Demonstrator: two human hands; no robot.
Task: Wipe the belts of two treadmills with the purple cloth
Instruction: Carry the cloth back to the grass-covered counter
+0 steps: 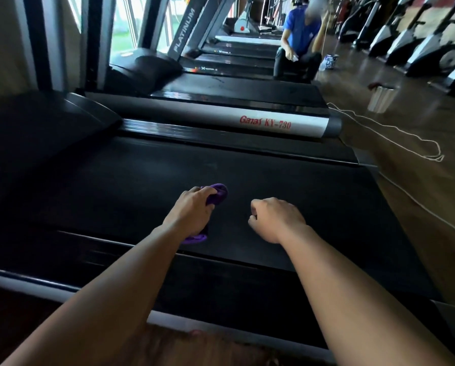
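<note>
**Purple cloth down on the near belt**

We see the left hand [192, 210] gripping the bunched purple cloth [219, 192] against the black belt [313, 196] of the nearest treadmill. The right hand [275, 219] hovers beside it, fingers curled and holding nothing. A silver side rail [221, 118] reads "KY-730". Farther off, a person in blue [300, 30] crouches.
</note>
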